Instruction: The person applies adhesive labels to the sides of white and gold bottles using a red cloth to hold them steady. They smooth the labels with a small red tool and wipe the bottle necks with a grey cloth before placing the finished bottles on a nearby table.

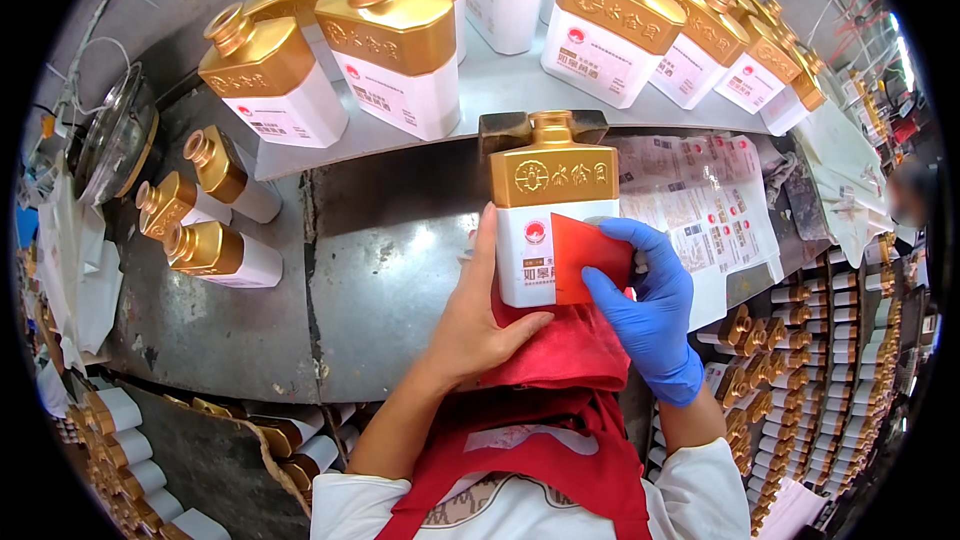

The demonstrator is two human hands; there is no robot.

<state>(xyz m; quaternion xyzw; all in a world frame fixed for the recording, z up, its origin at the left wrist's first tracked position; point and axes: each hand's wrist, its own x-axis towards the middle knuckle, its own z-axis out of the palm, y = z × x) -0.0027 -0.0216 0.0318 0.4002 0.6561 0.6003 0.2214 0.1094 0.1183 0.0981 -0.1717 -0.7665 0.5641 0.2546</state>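
Red apron (610, 460) bottom centre, nearest us. Mid-frame, gold-and-white bottle (535, 195) between our hands: bare left hand (475, 320) cups its left edge, thumb spread below, we can't tell if clamped; blue-gloved right hand (655, 310), thumb and fingers closed on red sheet (578, 260) over bottle's right front.
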